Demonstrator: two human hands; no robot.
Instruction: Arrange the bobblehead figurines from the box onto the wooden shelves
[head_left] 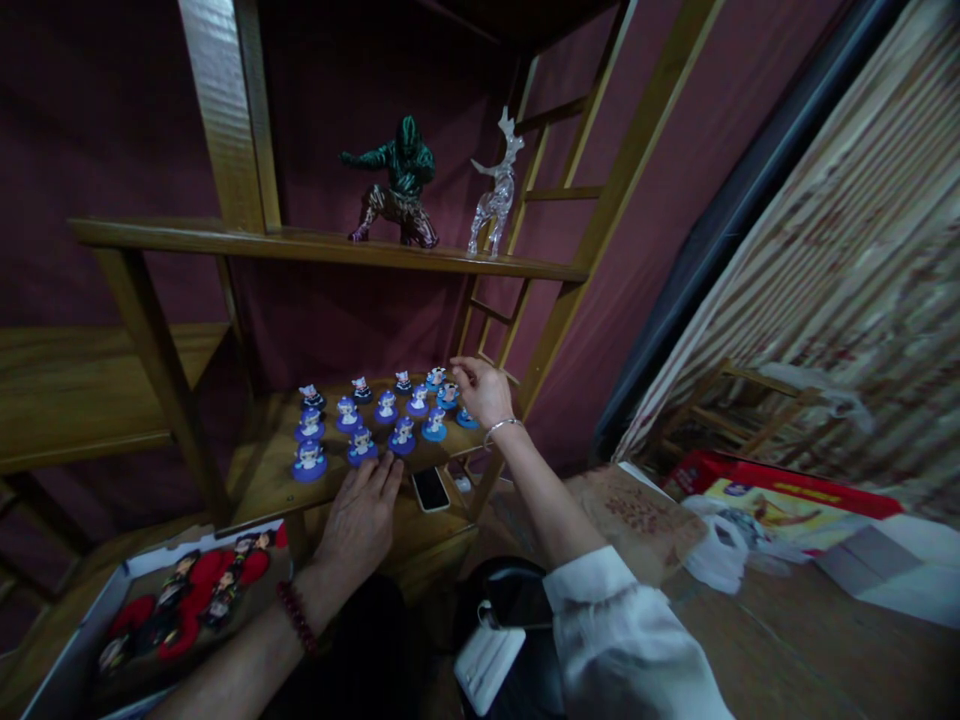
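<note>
1. White cloth sleeve covers the right forearm nearest the camera, just this side of the low wooden shelf.
2. Dark red beads ring the left wrist; the left hand lies flat, palm down, on the shelf's front edge, fingers spread and holding nothing.
3. Beside that hand on the shelf lies a glossy black phone.
4. Small figurines on round blue bases stand in rows across the shelf, the nearest just past the left fingertips.
5. Farther along the shelf, the right hand, a thin bracelet at its wrist, reaches out, fingers curled and pinched onto one rear figurine.
6. Above the shelf stand a green crouching figure and a clear, glassy deer.
</note>
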